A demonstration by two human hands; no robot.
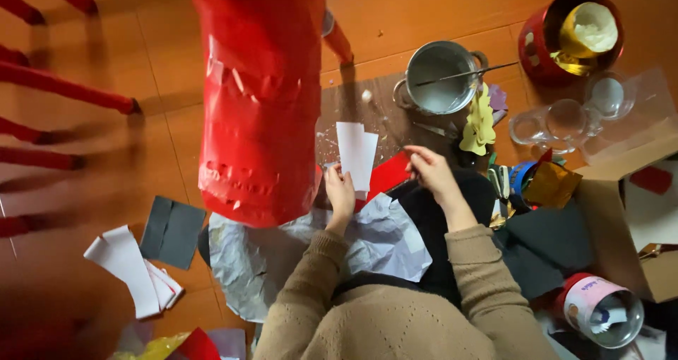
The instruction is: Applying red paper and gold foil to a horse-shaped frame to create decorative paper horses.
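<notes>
My left hand (340, 190) holds the lower edge of a white paper strip (357, 151) that stands up in front of me. My right hand (431, 173) hovers just right of the paper, fingers curled, over a red sheet (387, 174) and black paper (438, 219); whether it pinches anything I cannot tell. A tall red paper-covered form (258, 98) hangs close at the left of my left hand. Crumpled silver-grey paper (385, 243) lies under my wrists.
A metal pot (439, 77) with a brush across it sits beyond my hands, yellow cut paper (479, 125) beside it. A red tin (575, 35), glass cups (565, 120), a cardboard box (635, 211), a red-and-white can (600, 310). Grey and white paper scraps (152, 254) left. Red chair legs (63, 91).
</notes>
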